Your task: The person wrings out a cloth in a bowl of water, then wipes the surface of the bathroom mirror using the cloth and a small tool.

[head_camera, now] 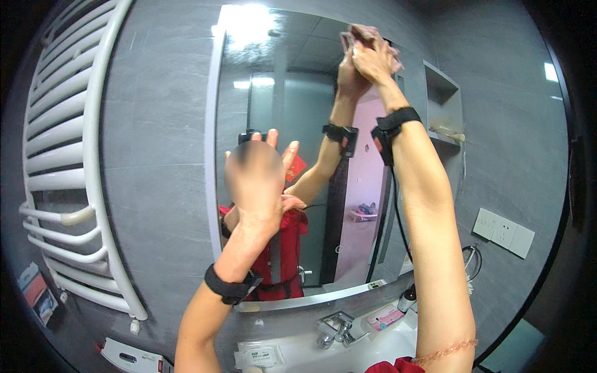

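Observation:
My right hand [373, 58] is raised high and pressing a crumpled pinkish cloth [361, 32] against the upper right part of a wall mirror [305, 112]. The glass reflects this hand and forearm just to its left. My left hand [261, 205] is held up in front of the mirror's left half, fingers apart and nothing in it. A blurred patch covers most of that hand, and whether it touches the glass I cannot tell. Each wrist wears a black strap; the right one carries a small device [385, 142] with a cable running down.
A white towel radiator [88, 140] fills the left wall. Below the mirror, a metal faucet [343, 326] stands on the white washbasin [303, 356], with a wipes packet [261, 356], a pink box [385, 317] and a dark bottle [408, 298]. At right are a recessed shelf [440, 98] and wall sockets [503, 233].

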Available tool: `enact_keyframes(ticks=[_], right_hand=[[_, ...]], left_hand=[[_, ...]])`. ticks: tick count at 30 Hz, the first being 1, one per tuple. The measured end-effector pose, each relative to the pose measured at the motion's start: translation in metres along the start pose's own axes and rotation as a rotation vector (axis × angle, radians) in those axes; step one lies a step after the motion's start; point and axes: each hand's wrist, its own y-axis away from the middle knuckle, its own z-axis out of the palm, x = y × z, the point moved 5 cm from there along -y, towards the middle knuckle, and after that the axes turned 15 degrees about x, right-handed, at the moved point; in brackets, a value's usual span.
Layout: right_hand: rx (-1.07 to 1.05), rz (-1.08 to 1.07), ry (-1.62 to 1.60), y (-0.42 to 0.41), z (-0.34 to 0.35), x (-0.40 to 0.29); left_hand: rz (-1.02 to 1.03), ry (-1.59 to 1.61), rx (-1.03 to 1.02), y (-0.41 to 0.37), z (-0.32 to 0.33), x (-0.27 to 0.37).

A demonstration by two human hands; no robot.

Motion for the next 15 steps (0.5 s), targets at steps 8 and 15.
enact_keyframes(ticks=[8, 15], right_hand=[[-0.016, -0.46, -0.011, 0.028, 0.002, -0.178], [0.035, -0.601, -0.148, 0.048, -0.006, -0.208]], left_hand=[[-0.065, 0.13, 0.013, 0.005, -0.002, -0.003], [-0.095, 0.053, -0.011, -0.003, -0.009, -0.005]])
